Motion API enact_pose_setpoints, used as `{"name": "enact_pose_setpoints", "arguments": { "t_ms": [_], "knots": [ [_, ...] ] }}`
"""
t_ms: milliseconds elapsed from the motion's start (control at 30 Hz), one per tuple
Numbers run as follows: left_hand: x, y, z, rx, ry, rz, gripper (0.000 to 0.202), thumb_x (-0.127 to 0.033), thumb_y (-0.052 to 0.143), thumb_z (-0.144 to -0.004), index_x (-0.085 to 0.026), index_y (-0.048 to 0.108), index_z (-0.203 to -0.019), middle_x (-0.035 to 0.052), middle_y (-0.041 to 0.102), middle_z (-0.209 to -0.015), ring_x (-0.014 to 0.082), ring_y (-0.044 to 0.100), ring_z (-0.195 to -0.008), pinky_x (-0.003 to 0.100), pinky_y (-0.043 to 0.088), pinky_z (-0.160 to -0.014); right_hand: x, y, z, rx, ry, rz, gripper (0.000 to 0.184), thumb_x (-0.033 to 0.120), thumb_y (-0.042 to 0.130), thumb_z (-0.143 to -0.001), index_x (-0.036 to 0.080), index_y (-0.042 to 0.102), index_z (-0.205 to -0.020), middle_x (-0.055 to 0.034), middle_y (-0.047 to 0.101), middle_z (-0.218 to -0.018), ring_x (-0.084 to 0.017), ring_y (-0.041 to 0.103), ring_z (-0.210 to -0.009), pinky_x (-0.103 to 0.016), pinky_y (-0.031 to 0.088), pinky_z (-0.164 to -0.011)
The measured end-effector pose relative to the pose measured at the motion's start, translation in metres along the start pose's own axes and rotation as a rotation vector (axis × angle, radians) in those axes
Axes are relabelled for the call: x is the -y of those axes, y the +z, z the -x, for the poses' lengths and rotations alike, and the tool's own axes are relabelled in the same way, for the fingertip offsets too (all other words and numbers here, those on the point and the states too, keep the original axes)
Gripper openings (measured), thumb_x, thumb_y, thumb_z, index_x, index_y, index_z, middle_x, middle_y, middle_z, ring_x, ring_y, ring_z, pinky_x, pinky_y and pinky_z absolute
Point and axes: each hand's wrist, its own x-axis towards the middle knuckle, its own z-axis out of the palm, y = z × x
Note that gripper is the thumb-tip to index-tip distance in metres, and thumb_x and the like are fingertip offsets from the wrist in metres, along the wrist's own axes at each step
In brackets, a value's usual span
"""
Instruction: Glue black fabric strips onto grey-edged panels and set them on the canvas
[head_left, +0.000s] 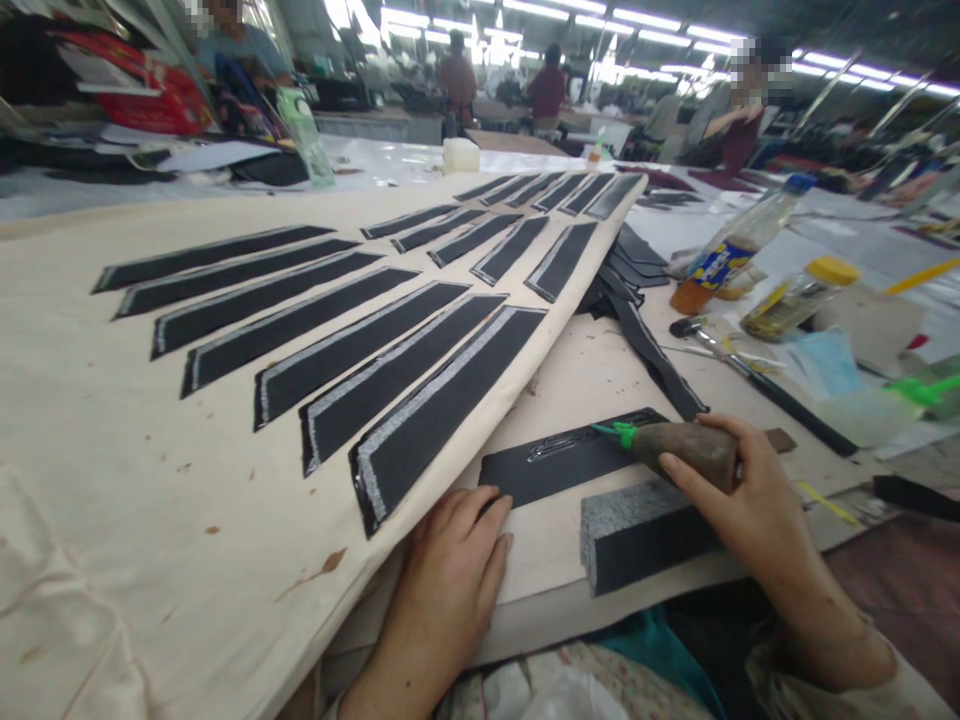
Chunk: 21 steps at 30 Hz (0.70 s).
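From my remote seat: the R hand [750, 490] is closed tight round a brown-handled tool [686, 447], fingers wrapped over the top and thumb underneath. The tool's green-wrapped tip points left and sits on the black strip [555, 465], touching it at a shiny streak near the strip's middle. That strip lies flat on the table, just left of the R hand's grip and running under the handle.

The L hand [450, 560] clamps nothing. It's laid flat with fingers stretched out, the tips resting on the strip's near-left end, right at the edge of the cream board [112, 450]. So the strip lies between the 2 hands, pinned by the L and worked by the tool in the R.

A grey block [645, 530] sits just in front of the strip, below the R hand. On the board, the near row is 7 black strips w/ pale edges [442, 400]. Loose black strips [637, 290], a hammer [750, 370] and 2 bottles [739, 245] lie farther back on the R.
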Motion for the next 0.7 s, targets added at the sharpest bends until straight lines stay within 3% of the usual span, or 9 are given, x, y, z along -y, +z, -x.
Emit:
{"name": "enact_pose_setpoints", "arguments": {
  "t_ms": [300, 533, 700],
  "knots": [
    [-0.001, 0.000, 0.001, 0.018, -0.012, 0.002, 0.031, -0.018, 0.044, -0.086, -0.017, 0.057, -0.114, 0.0100, 0.057, -0.115, 0.0257, 0.052, -0.105, 0.046, 0.047, -0.089, 0.040, 0.018, 0.014, 0.172, -0.091, -0.160, 0.048, 0.046, 0.061, -0.073, 0.022, 0.046, -0.112, -0.0084, 0.054, -0.106, -0.024, 0.055, -0.094, -0.038, 0.047, -0.080],
    [-0.001, -0.001, 0.000, 0.021, -0.023, 0.030, 0.030, -0.017, 0.045, -0.086, -0.018, 0.057, -0.113, 0.0092, 0.057, -0.116, 0.0255, 0.051, -0.105, 0.046, 0.046, -0.089, 0.031, 0.016, 0.010, 0.116, -0.071, -0.123, 0.047, 0.045, 0.062, -0.072, 0.022, 0.048, -0.111, -0.0087, 0.055, -0.104, -0.025, 0.055, -0.092, -0.038, 0.047, -0.078],
    [-0.002, -0.002, 0.000, 0.033, -0.032, 0.050, 0.029, -0.017, 0.045, -0.086, -0.018, 0.057, -0.112, 0.0089, 0.056, -0.116, 0.0252, 0.050, -0.105, 0.046, 0.046, -0.090, 0.044, 0.022, 0.014, 0.198, -0.087, -0.179, 0.048, 0.045, 0.062, -0.073, 0.022, 0.046, -0.112, -0.0082, 0.053, -0.106, -0.024, 0.055, -0.094, -0.038, 0.047, -0.078]
  ]
}}
